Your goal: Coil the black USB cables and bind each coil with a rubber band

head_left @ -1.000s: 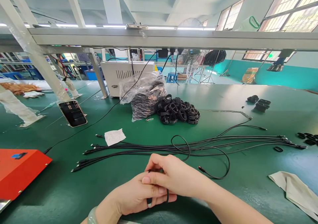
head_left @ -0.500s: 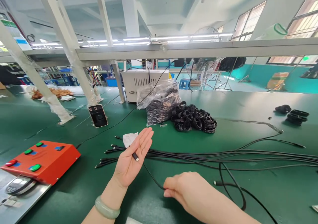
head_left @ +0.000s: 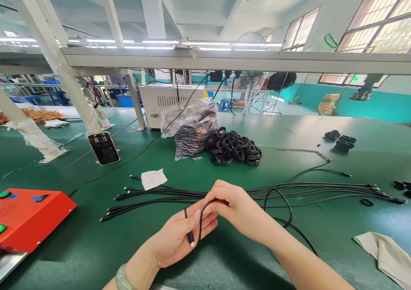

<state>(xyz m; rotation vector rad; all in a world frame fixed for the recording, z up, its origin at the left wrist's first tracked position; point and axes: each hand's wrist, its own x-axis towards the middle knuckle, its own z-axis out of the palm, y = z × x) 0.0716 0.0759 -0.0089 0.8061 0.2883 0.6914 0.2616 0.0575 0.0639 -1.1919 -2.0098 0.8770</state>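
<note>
Left hand: the left hand is half closed, palm up and fingers curled, with a pale green bangle on the wrist; it holds a black cable near its plug

Right hand: the right hand is arched over the left hand, its fingertips closed around the same cable just above the left fingers

Cable: a short black plug points down and out of the left hand, the lead rises between the two hands in a narrow loop, and the rest passes under the right hand before trailing off to the right in a slack curve across the bench

Hands to cable: both hands are touching it, and the hands touch each other at the fingers

Bench: a green workbench lies under everything

Nearby cables: a long row of black cables lies side by side just beyond the hands, running left to right

Left of the hands: an orange-red control box with green buttons sits near the left hand

Further off: a white slip of paper, a clear bag of black cables, a pile of coiled black cables, and a beige cloth at the right edge
</note>
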